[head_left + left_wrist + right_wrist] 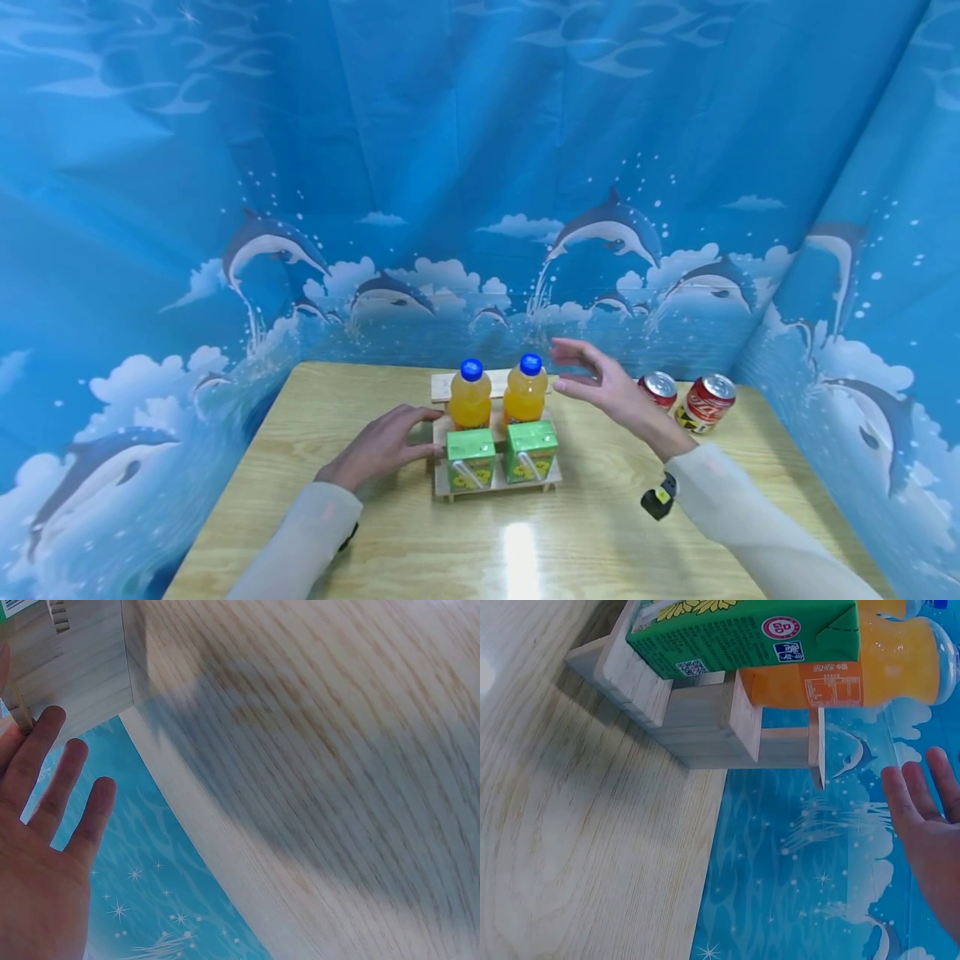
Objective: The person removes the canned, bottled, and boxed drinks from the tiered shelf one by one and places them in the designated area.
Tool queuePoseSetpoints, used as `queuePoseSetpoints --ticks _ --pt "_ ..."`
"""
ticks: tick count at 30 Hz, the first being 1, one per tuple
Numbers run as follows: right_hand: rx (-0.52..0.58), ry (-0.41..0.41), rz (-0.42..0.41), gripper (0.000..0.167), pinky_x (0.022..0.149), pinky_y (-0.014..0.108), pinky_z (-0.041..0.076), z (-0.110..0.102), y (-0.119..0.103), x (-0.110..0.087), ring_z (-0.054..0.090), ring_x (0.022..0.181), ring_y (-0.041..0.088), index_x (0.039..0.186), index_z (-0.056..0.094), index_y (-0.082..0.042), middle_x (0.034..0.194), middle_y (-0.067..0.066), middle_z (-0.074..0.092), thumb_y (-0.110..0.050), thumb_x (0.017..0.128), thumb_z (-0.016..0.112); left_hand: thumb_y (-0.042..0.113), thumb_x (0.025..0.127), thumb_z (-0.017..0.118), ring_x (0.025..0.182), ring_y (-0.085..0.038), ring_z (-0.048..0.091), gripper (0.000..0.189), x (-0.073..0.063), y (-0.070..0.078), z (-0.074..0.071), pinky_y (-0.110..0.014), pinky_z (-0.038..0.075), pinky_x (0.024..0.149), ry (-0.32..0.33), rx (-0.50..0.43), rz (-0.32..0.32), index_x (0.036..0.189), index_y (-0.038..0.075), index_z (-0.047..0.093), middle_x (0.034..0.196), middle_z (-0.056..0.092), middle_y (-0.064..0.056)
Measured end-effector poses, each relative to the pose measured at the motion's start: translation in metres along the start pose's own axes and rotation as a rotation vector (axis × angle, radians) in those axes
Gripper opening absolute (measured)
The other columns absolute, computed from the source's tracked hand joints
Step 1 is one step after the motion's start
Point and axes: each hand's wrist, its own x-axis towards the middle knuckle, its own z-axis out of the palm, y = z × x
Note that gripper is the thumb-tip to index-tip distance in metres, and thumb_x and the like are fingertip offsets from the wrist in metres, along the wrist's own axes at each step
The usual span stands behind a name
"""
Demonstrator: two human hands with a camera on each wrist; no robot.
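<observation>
A three-step wooden rack [498,490] stands on the table. Two green juice boxes with straws, the left one [471,460] and the right one [531,451], are on its lowest step. Behind them, two blue-capped bottles of orange drink, left [470,398] and right [525,392], stand on the middle step. My left hand [386,443] pinches the rack's left edge between thumb and forefinger; the other fingers [93,814] are extended. Beside the right bottle, my right hand [600,385] hovers apart from it, fingers spread and holding nothing.
Two red soda cans, one [660,389] partly behind my right forearm and another [705,403] beside it, stand at the table's back right. A blue dolphin-print curtain [480,208] surrounds the wooden table [360,542] at the back and sides.
</observation>
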Motion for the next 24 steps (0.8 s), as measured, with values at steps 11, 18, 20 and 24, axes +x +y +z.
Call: queuePoseSetpoints --ticks 11,18,20,24 --pt "0.019 -0.042 -0.050 0.071 0.124 0.061 0.047 0.011 -0.007 0.005 0.048 0.153 0.044 0.168 0.038 -0.016 0.165 0.018 0.049 -0.019 0.106 0.071 0.057 0.095 0.080 0.140 -0.024 0.062 0.062 -0.001 0.000 0.000 -0.057 0.053 0.119 0.004 -0.003 0.011 0.149 0.032 0.065 0.149 0.066 0.003" --pt "0.015 -0.052 -0.052 0.071 0.125 0.064 0.044 0.017 -0.009 0.007 0.048 0.153 0.044 0.168 0.040 -0.020 0.166 0.016 0.048 -0.024 0.106 0.073 0.057 0.095 0.080 0.140 -0.024 0.061 0.062 -0.001 0.000 -0.001 -0.057 0.052 0.120 0.008 -0.004 0.024 0.150 0.031 0.065 0.149 0.066 0.003" --pt "0.013 -0.049 -0.052 0.070 0.126 0.065 0.043 0.019 -0.010 0.008 0.048 0.153 0.044 0.167 0.041 -0.022 0.167 0.015 0.048 -0.025 0.105 0.074 0.055 0.096 0.080 0.141 -0.024 0.061 0.062 -0.002 0.000 -0.001 -0.057 0.052 0.120 0.009 -0.003 0.031 0.150 0.031 0.065 0.150 0.066 0.002" --pt "0.007 -0.052 -0.055 0.071 0.126 0.066 0.042 0.023 -0.010 0.011 0.047 0.153 0.043 0.167 0.041 -0.022 0.167 0.014 0.047 -0.025 0.105 0.074 0.053 0.097 0.080 0.142 -0.025 0.061 0.061 -0.002 -0.001 -0.001 -0.057 0.052 0.121 0.008 0.000 0.039 0.151 0.030 0.064 0.151 0.066 0.002"
